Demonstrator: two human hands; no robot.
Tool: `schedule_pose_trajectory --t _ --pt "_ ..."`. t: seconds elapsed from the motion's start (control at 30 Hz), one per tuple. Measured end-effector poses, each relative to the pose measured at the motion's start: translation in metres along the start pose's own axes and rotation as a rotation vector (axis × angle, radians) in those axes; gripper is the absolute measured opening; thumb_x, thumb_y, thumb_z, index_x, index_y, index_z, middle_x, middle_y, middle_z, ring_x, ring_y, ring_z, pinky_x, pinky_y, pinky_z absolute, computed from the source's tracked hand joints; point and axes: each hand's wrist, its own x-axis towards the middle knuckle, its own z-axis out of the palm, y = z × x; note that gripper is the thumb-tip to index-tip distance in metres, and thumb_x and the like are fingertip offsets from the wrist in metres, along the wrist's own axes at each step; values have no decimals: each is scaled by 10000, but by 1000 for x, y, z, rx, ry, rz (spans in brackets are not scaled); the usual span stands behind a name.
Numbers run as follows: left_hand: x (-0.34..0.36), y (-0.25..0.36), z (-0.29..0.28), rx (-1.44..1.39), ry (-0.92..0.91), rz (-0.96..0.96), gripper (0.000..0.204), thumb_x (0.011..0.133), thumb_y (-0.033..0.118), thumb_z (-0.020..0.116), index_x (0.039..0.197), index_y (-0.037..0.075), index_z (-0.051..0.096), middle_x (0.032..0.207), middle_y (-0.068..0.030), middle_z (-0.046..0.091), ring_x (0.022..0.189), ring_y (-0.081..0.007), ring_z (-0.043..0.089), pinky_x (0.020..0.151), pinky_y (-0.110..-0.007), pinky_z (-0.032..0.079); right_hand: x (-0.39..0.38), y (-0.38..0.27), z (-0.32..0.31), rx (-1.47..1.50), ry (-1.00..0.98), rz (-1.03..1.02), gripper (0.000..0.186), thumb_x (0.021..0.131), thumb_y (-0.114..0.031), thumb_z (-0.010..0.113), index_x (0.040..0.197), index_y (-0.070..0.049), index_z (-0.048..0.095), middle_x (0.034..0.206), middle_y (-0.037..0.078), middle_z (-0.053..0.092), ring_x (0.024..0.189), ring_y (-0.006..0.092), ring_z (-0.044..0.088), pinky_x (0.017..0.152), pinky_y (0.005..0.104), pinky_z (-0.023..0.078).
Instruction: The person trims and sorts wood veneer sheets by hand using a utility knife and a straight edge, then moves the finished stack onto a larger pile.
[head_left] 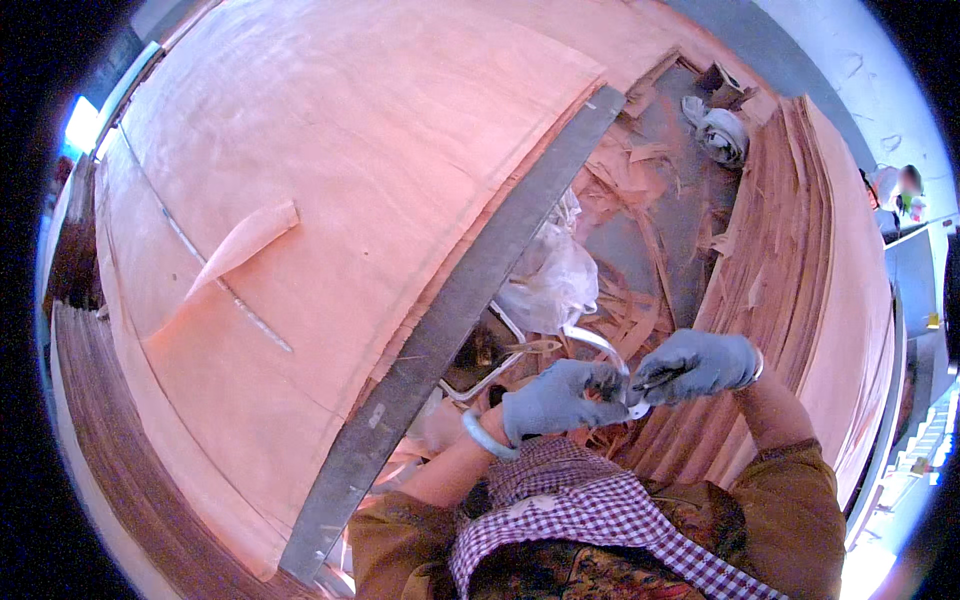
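Note:
My left hand (562,400) and my right hand (700,366), both in grey gloves, meet in front of my body with fingers closed. Between their fingertips is a narrow white strip (597,340), which curves up and away past the left fingers. A small white end of it shows below the fingertips. Whether it is tape or plastic I cannot tell. Just beyond the strip lies a crumpled translucent plastic bag (555,280). Left of it, partly hidden by my left hand, is a dark container with a pale metal rim (462,394).
A broad wood veneer sheet (350,130) covers the left side, edged by a grey bar (440,325). A curled veneer piece (240,245) lies on it. Veneer scraps (635,300) litter the gap. To the right stand stacked veneer sheets (775,220), near a grey plastic bundle (722,137).

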Motion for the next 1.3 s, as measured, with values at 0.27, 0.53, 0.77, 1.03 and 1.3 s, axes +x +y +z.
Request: schedule_pose_trajectory --t 0.27,0.53,0.77,1.03,1.3 --pt "-44 -58 -14 -228 278 -348 206 845 188 598 915 -6 601 764 -27 592 710 -84 524 626 -253 440 -42 63 -80 -230 614 327 262 829 -163 594 1065 -50 595 827 30 635 711 117 575 669 266 478" --pt "-8 11 -7 73 221 -83 295 792 277 667 923 21 601 737 -80 602 661 -130 530 616 -305 457 25 -19 -15 -453 111 -172 206 832 -184 580 997 -62 599 805 86 637 685 162 595 663 314 478" --pt "-48 -64 -28 -231 436 -468 179 835 184 627 892 19 588 714 15 553 658 -76 505 566 -211 406 -21 101 -119 -612 641 336 220 830 -236 578 977 -73 592 805 108 618 664 242 589 632 329 472" --pt "-8 -106 -36 -420 933 -256 107 845 157 600 863 51 597 681 20 553 571 -59 497 504 -217 447 64 86 -58 -1065 793 -27 262 793 -186 591 1038 -93 599 960 133 584 862 310 562 753 367 458" --pt "-72 -183 -30 475 998 -420 248 869 227 553 905 -17 583 792 -130 590 741 -244 545 688 -361 433 158 178 34 -483 299 74 352 854 -233 528 1196 -148 530 1056 152 582 949 322 567 832 382 456"
